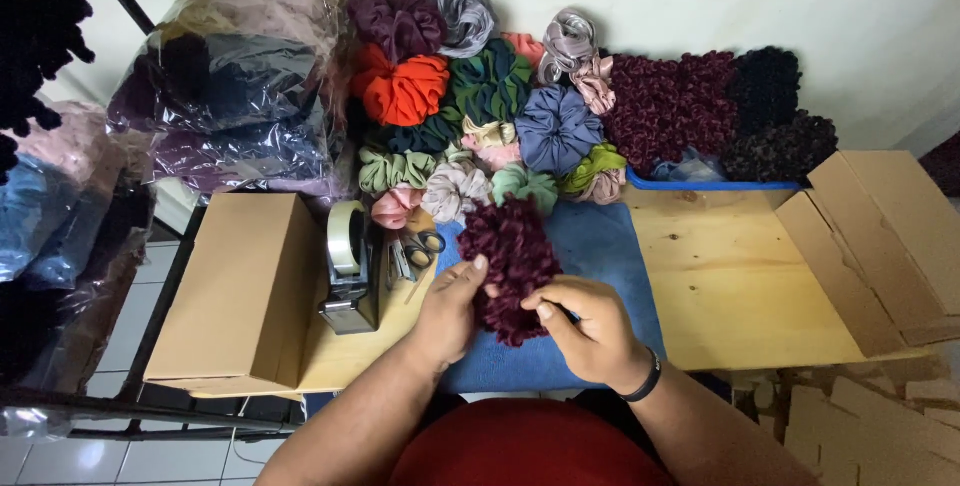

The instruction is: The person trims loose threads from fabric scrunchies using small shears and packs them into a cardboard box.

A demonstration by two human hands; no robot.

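Maroon, fuzzy knitted scrunchie [508,264] sits pinched between the left hand [450,311] and right hand [590,331], both grasping it above a blue cloth mat [600,246] on the wooden table [730,286]. Behind lies a heap of mixed-colour fabric scrunchies [480,116]; a grey tape dispenser [350,266] and closed brown cardboard box [235,291] stand left, an open cardboard box [880,246] right, with nothing visibly packed.

Beyond the two hands: one tape dispenser [348,266], one pair of scissors [424,245], two cardboard boxes [240,291], many scrunchies [480,96].

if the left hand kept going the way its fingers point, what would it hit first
The left hand already touches the dark maroon ruffled scrunchie, so it meets that first. Beyond it lies the pile of coloured scrunchies, though depth is hard to judge.
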